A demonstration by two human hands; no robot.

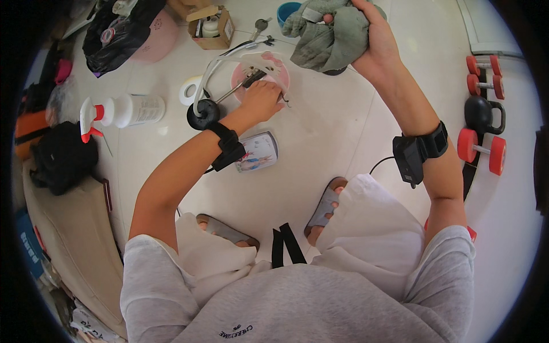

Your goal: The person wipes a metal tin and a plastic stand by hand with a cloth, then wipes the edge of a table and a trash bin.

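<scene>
My right hand (377, 47) holds a crumpled grey-green cloth (332, 38) at the top, beside a blue cup (287, 13). My left hand (262, 100) reaches over a round pink bowl (236, 81), its fingers bent at the near rim; what they grip, if anything, is hidden. Inside the bowl lie small dark items and a black-handled tool (254, 79). A lamp-like thing with a round black base (203, 114) and a curved whitish tube stands left of the bowl. Nearer me, a tin box (259, 152) with a printed picture lies on the floor, partly behind my left wrist.
On the left are a white spray bottle (137, 110) with a red trigger and a roll of tape (189, 91). A cardboard box (211, 30), keys (260, 25) and a black plastic bag (111, 38) lie farther off. Red dumbbells (481, 150) and a black kettlebell (478, 113) line the right.
</scene>
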